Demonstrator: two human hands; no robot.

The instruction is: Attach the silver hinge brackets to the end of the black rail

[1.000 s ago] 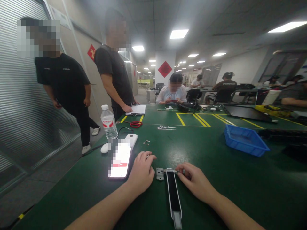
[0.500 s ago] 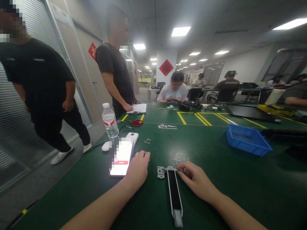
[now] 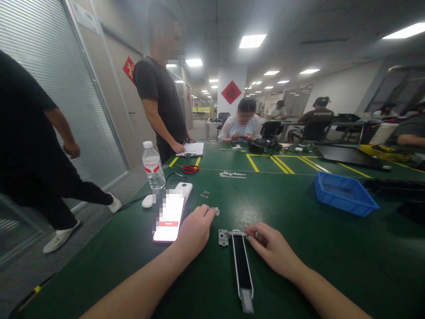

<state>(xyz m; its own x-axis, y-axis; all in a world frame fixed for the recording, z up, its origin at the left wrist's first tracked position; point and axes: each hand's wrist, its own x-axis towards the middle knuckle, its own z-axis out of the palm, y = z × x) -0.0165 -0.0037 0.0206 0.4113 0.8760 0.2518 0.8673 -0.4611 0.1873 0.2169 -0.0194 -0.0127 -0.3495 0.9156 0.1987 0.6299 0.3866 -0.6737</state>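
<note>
My left hand (image 3: 198,225) is closed, its fingertips pinching a small flat metal piece (image 3: 217,211) above the table. My right hand (image 3: 272,249) is closed, thumb and fingers on the right end of a thin metal hinge shaft (image 3: 246,235). This shaft crosses the top of a long black strip with a white frame (image 3: 243,266), which lies lengthwise in front of me. At the shaft's left end sits a metal hinge plate (image 3: 223,238) with holes. Beyond my left hand lie several small metal nuts or washers (image 3: 205,194).
A lit phone (image 3: 169,217) lies left of my left hand, near a white mouse (image 3: 147,201) and a water bottle (image 3: 153,166). Red-handled scissors (image 3: 190,169), small white parts (image 3: 232,174) and a blue bin (image 3: 345,195) are farther off. People stand and sit around.
My left hand has moved slightly right, and the small metal piece now shows at its fingertips. My right hand stays at the shaft. A person at the left has walked farther left.
</note>
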